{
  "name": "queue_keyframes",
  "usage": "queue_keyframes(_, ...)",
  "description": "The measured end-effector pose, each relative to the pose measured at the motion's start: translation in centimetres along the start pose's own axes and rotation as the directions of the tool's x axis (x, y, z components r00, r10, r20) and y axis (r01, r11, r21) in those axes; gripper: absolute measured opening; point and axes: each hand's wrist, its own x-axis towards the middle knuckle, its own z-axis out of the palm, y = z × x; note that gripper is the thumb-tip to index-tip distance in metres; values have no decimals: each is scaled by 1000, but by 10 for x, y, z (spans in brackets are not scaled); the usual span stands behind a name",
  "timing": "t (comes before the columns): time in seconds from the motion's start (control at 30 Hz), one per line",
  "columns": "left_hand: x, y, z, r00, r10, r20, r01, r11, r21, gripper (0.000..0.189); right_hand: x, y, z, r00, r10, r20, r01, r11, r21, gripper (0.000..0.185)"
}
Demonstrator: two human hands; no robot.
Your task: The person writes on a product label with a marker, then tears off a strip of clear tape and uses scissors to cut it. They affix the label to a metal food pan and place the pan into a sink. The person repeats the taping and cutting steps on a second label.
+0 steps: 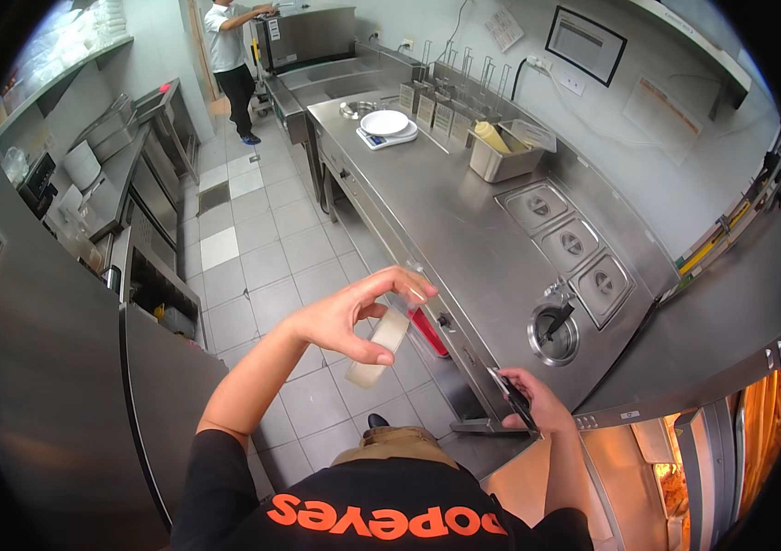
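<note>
My left hand (363,313) is raised over the floor in front of me. Its curved fingers and thumb grip what looks like a roll of clear tape (390,332), seen edge-on. Near the fingertips is a clear, shiny piece of film. My right hand (541,405) is beside the front corner of the steel counter (425,213). It holds a slim dark object (519,398) with a pale edge, too unclear to name. Close to that hand, a round steel well (554,337) with a black-handled utensil is set into the counter.
Three lidded steel pans (572,242) line the counter's back. Farther along stand a steel bin (504,160) holding a squeeze bottle, and a scale (386,132). A red tray (427,332) shows below the counter edge. A person (230,41) stands at the far end.
</note>
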Motion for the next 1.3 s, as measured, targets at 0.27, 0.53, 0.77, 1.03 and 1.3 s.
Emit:
queue_keyframes(0.27, -19, -2, 8, 984, -177, -15, 176, 961, 215, 66, 42, -34, -3, 972, 30, 231, -22, 999, -39, 77)
queue_keyframes(0.53, -109, -29, -28, 901, -293, -321, 289, 955, -60, 57, 0, 72, -56, 982, 67, -178, 83, 690, 719, 78)
queue_keyframes(0.77, -137, -50, -22, 870, -374, -321, 369, 926, -78, 56, -34, 120, -18, 892, 229, -389, 282, 390, 876, 82)
queue_keyframes(1.03, -72, -40, -4, 950, -262, -169, 233, 957, -172, 65, 25, 52, 15, 965, 107, 240, -196, 901, 386, 72)
queue_keyframes(1.3, -49, -43, 9, 977, -207, -42, 200, 970, -140, 64, 62, -7, 28, 904, 61, 423, -196, 939, 283, 81)
